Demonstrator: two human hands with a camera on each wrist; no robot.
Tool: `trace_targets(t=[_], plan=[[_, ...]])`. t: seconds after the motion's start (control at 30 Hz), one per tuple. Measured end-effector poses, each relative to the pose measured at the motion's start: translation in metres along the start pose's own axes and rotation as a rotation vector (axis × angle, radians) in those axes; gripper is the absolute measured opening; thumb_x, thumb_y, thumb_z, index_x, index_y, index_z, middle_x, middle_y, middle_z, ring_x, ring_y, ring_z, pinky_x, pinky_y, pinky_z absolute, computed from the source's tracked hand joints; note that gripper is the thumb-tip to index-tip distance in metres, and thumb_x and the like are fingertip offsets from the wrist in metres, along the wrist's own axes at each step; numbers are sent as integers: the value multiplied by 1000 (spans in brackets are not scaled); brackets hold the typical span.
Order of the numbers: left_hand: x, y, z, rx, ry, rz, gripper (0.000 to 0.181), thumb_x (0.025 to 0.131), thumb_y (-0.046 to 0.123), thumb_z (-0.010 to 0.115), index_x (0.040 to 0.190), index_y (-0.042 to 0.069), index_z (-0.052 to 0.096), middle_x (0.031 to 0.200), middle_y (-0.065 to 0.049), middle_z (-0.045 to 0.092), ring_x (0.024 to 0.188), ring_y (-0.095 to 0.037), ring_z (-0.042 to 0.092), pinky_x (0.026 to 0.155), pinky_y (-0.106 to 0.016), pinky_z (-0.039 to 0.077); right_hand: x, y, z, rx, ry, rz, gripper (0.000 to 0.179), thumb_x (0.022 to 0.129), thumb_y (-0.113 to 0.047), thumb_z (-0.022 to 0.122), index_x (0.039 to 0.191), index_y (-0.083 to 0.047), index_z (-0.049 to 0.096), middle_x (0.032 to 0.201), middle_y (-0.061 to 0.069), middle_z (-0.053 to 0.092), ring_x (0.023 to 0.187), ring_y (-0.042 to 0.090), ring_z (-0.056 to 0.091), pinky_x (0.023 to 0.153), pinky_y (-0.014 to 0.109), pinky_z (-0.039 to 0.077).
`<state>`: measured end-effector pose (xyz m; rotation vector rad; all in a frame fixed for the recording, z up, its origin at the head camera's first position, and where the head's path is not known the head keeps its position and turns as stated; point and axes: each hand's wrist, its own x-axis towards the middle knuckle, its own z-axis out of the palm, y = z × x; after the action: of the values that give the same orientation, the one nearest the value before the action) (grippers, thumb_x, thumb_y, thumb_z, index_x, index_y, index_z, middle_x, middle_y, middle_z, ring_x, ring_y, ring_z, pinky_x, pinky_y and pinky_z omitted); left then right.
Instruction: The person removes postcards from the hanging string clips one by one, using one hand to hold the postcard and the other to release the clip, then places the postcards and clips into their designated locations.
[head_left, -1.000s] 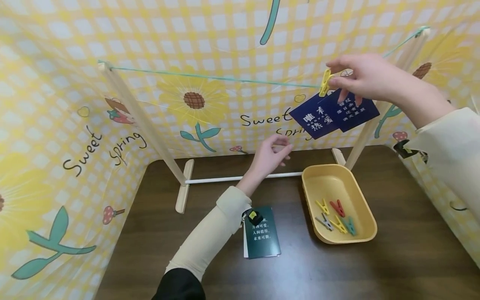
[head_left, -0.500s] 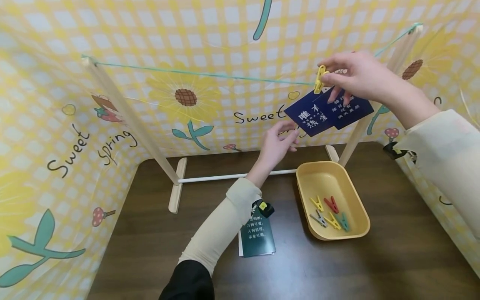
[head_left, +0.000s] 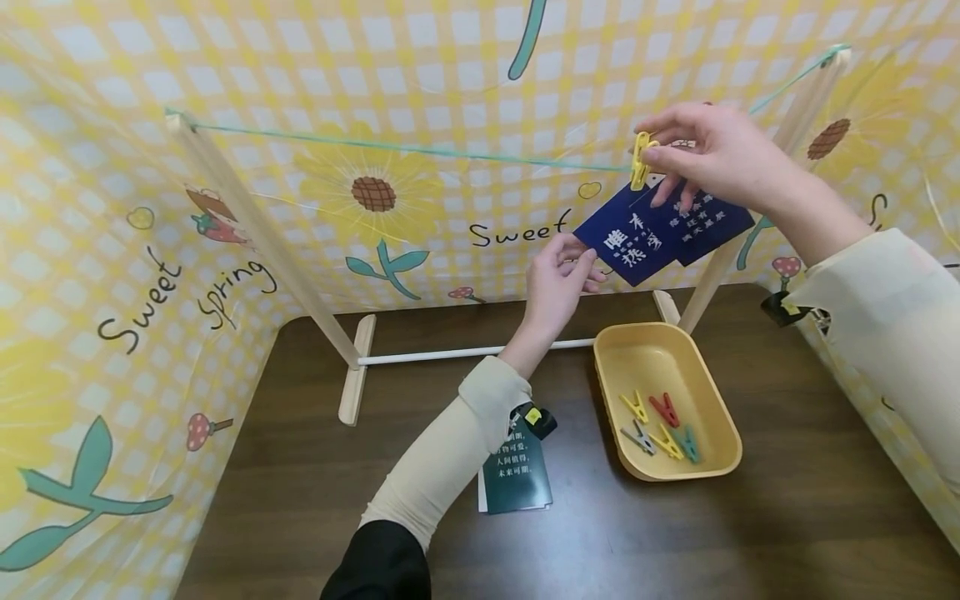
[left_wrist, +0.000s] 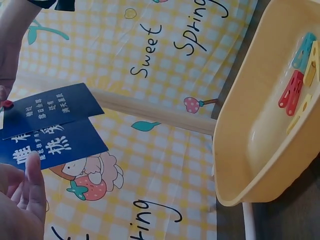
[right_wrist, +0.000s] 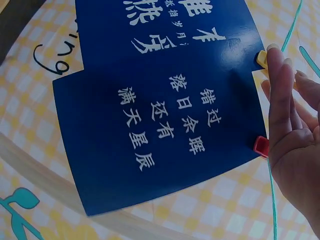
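Observation:
Two dark blue cards with white writing overlap at the green line. My right hand pinches a yellow clothespin at the top of the left card. The left hand pinches that card's left corner, its thumb across the printed front in the left wrist view. In the right wrist view, a red clothespin grips the edge of the other card, and the yellow one sits on the neighbouring card's edge by my fingertips.
The line runs between two wooden posts, joined low down by a white rod. A yellow tray on the brown table holds several clothespins. Green cards lie stacked beneath my left forearm. Patterned cloth hangs behind.
My left hand has risen to the right and taken hold of the blue card's corner, which now hangs at a slightly different tilt. The right hand stays at the yellow clothespin.

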<state>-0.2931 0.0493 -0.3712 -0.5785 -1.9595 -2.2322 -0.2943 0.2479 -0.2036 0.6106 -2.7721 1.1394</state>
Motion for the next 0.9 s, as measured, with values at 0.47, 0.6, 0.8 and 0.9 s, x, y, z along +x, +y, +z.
trace_targets(t=[0.47,0.6,0.8,0.9], plan=[[-3,-1,-3,-16,43,36,11,103,1,63,107,-9,60,97,-25,70,63,-5,67,66,-47,64,-1,4,7,129,65,-23,35,104,-13,64,132,5,54,107,-1,67,65,12,70,51,28,58],[-3,-2,-5,-2,52,53,12,103,2,63,107,-9,61,99,-27,71,62,-5,66,61,-33,63,-1,5,8,143,106,-91,20,102,-4,64,120,2,59,97,-6,68,64,12,69,48,26,56],[-4,0,-6,13,53,73,11,102,0,64,107,-9,62,100,-29,71,61,-4,66,64,-48,63,-1,5,11,201,186,-129,8,98,0,68,103,-5,65,88,-4,72,56,11,67,45,25,54],[-4,0,-7,13,56,77,11,102,0,64,107,-10,62,100,-30,70,61,-5,65,67,-59,61,-1,4,11,206,195,-133,6,98,-1,69,101,-6,66,86,-3,73,52,12,66,45,24,54]])
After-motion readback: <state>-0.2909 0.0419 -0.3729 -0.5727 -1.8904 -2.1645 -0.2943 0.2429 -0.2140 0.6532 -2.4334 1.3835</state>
